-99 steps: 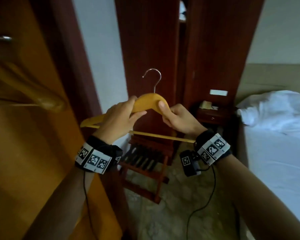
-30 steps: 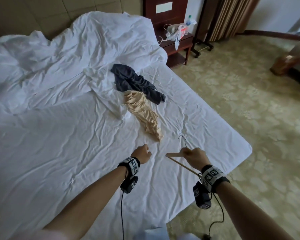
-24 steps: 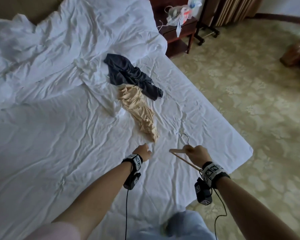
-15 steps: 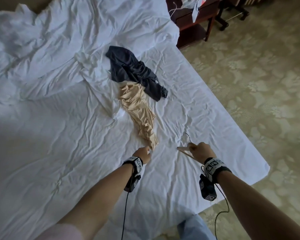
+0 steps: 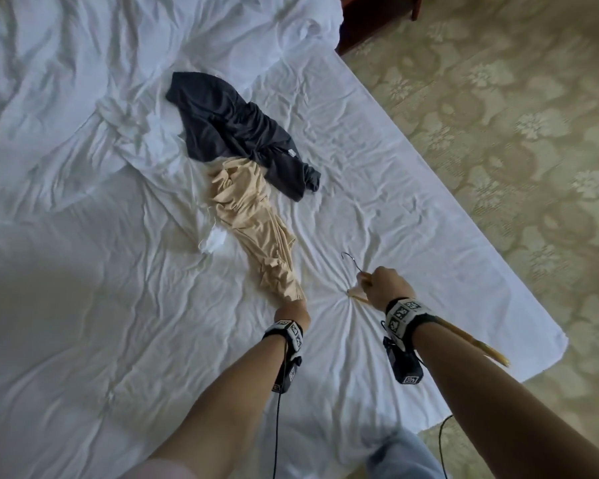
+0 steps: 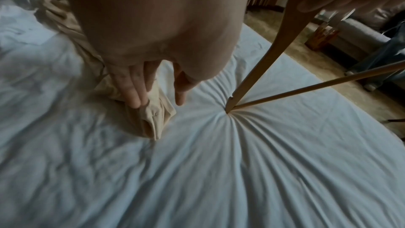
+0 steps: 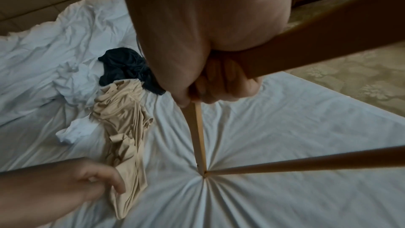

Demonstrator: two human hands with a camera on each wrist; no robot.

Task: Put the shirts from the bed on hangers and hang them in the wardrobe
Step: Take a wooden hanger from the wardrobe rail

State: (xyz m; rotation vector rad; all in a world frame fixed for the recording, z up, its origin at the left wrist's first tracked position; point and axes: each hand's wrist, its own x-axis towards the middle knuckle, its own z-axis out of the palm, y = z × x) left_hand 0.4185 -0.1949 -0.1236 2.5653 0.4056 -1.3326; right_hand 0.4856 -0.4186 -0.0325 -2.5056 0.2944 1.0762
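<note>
A crumpled beige shirt lies on the white bed, and a dark grey shirt overlaps its far end. My left hand is at the beige shirt's near end. In the left wrist view its straight fingers rest on the beige fabric, with the thumb apart. My right hand grips a wooden hanger near its metal hook. One hanger tip digs into the sheet and makes radial creases.
A rumpled white duvet covers the bed's far left. Patterned beige carpet runs along the right of the bed, with a dark wooden nightstand at the top. My knee in light jeans is at the bed's near edge.
I turned from the wardrobe to the bed. My left hand let go of the hanger and reached forward onto the beige shirt's end. My right hand lowered the hanger until its tip pressed into the sheet.
</note>
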